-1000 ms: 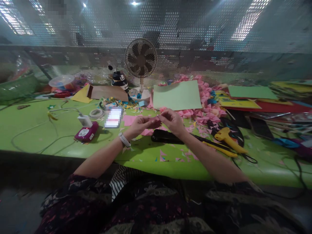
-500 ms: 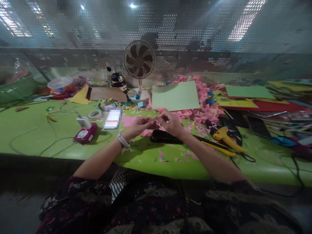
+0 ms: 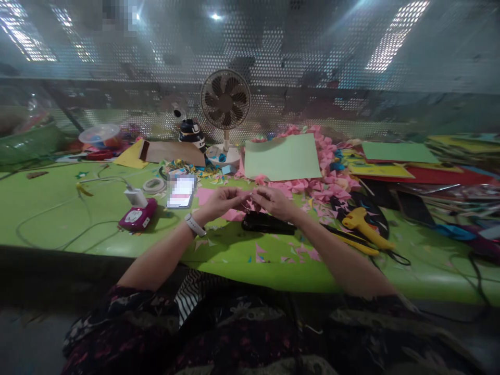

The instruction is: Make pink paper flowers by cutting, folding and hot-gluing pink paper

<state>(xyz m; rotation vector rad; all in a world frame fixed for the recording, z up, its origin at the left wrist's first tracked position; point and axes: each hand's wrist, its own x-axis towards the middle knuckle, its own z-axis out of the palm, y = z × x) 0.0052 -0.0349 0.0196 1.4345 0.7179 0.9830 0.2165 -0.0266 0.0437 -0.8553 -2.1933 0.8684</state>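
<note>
My left hand [image 3: 223, 202], with a white watch [image 3: 194, 225] on its wrist, and my right hand [image 3: 275, 203] meet above the table. The fingers of both are pinched together, tip to tip, on a small piece of pink paper [image 3: 250, 197] that they mostly hide. Just below my right hand lies a long black object [image 3: 267, 223], perhaps a stapler. Flat pink paper [image 3: 205, 196] rests beside my left hand. Folded pink paper pieces [image 3: 332, 182] are heaped behind and to the right, partly under a pale green sheet [image 3: 282, 157].
On the left are a lit phone [image 3: 182, 191], a tape roll [image 3: 153, 185] and a purple power block [image 3: 137, 214] with cords. A fan [image 3: 225, 100] stands behind. At right lie a yellow glue gun [image 3: 367, 227], a yellow-and-black tool [image 3: 353, 242] and coloured sheets [image 3: 398, 152]. Scraps litter the table.
My right hand has flattened and lowered slightly, its fingers now more stretched toward the left fingertips. My left hand has stayed nearly in place. The whole view has shifted slightly.
</note>
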